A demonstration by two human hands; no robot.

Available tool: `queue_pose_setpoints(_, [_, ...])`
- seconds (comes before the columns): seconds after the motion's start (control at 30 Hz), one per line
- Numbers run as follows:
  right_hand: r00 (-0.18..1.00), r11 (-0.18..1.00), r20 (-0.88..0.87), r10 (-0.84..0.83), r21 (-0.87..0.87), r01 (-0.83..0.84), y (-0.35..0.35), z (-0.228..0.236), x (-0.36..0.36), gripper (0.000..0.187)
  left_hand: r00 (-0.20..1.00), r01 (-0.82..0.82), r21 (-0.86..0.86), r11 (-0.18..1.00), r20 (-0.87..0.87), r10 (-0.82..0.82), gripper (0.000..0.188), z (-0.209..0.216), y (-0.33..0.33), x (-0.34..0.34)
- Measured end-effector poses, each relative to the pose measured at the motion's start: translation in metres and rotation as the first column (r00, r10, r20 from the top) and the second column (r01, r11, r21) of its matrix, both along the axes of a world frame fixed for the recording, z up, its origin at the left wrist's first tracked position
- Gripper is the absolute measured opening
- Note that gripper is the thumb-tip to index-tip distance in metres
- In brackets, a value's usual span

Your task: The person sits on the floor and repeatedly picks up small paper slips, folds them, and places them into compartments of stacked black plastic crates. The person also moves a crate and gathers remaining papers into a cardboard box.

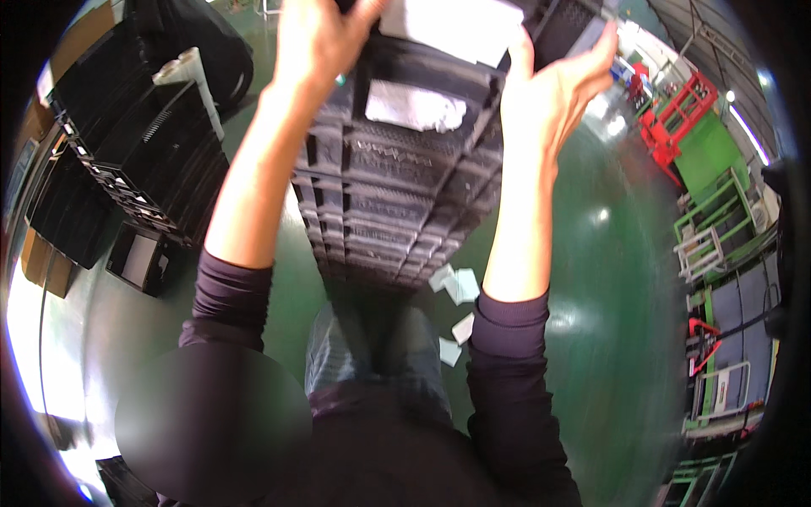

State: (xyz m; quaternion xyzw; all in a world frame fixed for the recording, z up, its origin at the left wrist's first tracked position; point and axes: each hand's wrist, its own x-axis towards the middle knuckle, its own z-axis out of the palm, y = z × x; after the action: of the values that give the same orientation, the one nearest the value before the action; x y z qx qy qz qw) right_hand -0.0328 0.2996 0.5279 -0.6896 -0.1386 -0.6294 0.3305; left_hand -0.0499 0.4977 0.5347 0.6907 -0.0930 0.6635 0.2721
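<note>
A tall stack of black plastic crates (pixel 393 182) stands in front of me, reaching up to the upper edge of the view. White sheet-like material (pixel 452 29) shows at the top crate, and pale wrapped contents (pixel 414 106) show through its handle opening. My left hand (pixel 317 42) is at the top crate's left side; its thumb curls over a black part, and its fingertips are cut off by the frame. At the right corner, my right hand (pixel 553 97) has its thumb against the crate and its fingers stretched apart.
Pale paper pieces (pixel 460 286) lie on the green floor (pixel 604 287) beside the stack's base. To the left stand more black crates (pixel 139 127), a white roll (pixel 198 89) and an open black box (pixel 139 258). Red frames (pixel 684 118) and green carts (pixel 718 215) line the right.
</note>
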Motion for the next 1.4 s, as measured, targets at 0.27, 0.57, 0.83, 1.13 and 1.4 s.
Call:
queue_pose_setpoints(0.27, [0.96, 0.981, -0.261, 0.106, -0.133, -0.144, -0.087, -0.064, -0.045, 0.088, 0.875, 0.097, -0.027, 0.995, -0.475, -0.098, 0.037, -0.027, 0.041, -0.05])
queue_pose_setpoints(0.57, [-0.29, 0.96, -0.952, 0.1, 0.015, 0.281, -0.314, -0.568, -0.074, 0.032, 0.423, 0.634, -0.105, 0.766, -0.783, -0.457, 0.032, -0.209, -0.116, -0.121])
queue_pose_setpoints(0.83, [-0.45, 0.956, -0.893, 0.018, -0.116, 0.269, -0.311, -0.655, -0.086, 0.058, -0.184, 0.506, -0.313, 0.803, -0.949, -0.254, 0.025, -0.279, -0.187, -0.104])
queue_pose_setpoints(1.13, [-0.464, 0.96, -0.881, -0.093, -0.202, 0.192, -0.317, -0.66, -0.044, 0.055, -0.252, 0.533, -0.317, 0.784, -0.944, -0.211, 0.025, -0.304, -0.197, -0.096])
queue_pose_setpoints(1.4, [-0.368, 0.925, -0.916, 0.159, 0.009, 0.379, -0.323, -0.658, -0.039, 0.037, -0.267, 0.523, -0.316, 0.792, -0.943, -0.2, 0.026, -0.307, -0.192, -0.106])
